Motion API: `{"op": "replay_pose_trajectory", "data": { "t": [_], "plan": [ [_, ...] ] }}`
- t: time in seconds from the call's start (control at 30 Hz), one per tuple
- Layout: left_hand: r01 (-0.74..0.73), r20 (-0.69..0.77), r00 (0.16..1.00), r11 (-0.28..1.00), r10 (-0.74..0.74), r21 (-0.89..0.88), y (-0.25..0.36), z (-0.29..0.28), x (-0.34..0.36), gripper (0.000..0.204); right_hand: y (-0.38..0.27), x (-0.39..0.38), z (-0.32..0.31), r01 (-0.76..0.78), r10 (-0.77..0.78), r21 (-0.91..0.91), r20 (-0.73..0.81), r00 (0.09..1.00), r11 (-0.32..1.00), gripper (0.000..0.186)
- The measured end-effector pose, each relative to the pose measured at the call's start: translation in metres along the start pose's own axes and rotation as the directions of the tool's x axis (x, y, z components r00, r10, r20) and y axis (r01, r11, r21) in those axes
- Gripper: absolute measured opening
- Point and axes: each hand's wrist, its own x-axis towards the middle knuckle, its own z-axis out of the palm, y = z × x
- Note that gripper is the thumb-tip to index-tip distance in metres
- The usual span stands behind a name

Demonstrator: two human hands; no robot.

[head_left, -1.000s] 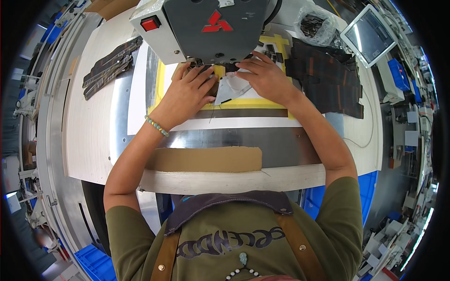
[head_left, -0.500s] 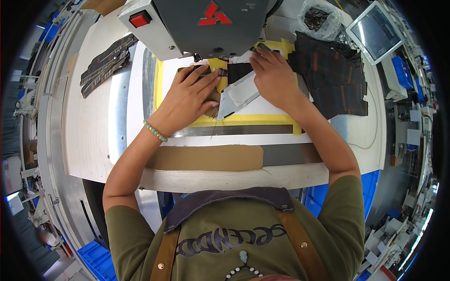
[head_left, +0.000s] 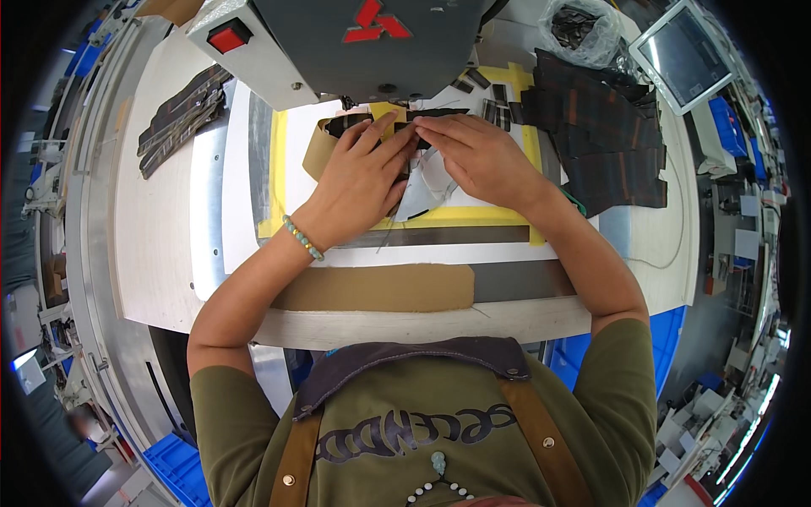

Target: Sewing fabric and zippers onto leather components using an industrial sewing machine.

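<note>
My left hand [head_left: 359, 173] lies with its fingers stretched out over dark fabric [head_left: 338, 127] under the sewing machine head [head_left: 380, 51]. Beside it, my right hand [head_left: 486, 160] has its fingers pressed together, tips down at the dark fabric and close to the left fingertips. Whatever the right fingers pinch is hidden. A clear plastic template [head_left: 422, 190] shows between and below the hands. Brown card [head_left: 316, 152] peeks out left of my left hand. Small dark fabric pieces [head_left: 498, 110] lie beyond my right hand.
Dark plaid fabric panels [head_left: 604, 148] are stacked at right, and folded plaid strips [head_left: 182, 118] lie at left. A plastic bag [head_left: 579, 34] and a tablet screen [head_left: 684, 55] stand at the back right. A brown card strip [head_left: 380, 287] lies along the front edge.
My right hand has come left and nearer from the small pieces at the back, to beside my left hand. The left hand has shifted slightly right, showing more brown card.
</note>
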Motion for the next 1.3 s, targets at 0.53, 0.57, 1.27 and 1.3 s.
{"op": "replay_pose_trajectory", "data": {
  "t": [0.53,0.57,1.27,1.3],
  "plan": [
    [-0.004,-0.087,0.996,0.999,0.001,-0.038,-0.015,-0.003,0.000,0.067,0.004,-0.003,0.003,-0.017,0.019,-0.057,0.044,0.999,0.998,0.039],
    [-0.012,-0.083,0.997,0.999,0.008,-0.039,-0.016,-0.003,0.000,0.067,0.003,-0.002,0.003,-0.054,0.055,-0.021,0.048,0.997,0.998,0.040],
    [-0.057,-0.042,0.997,0.998,0.058,0.007,-0.020,-0.002,0.007,0.068,0.009,0.000,0.005,-0.055,0.059,-0.031,0.144,0.988,0.998,0.047],
    [-0.058,-0.043,0.997,0.998,0.058,0.009,-0.019,-0.002,0.006,0.068,0.009,0.000,0.005,-0.054,0.058,-0.032,0.142,0.988,0.998,0.047]
  ]
}}
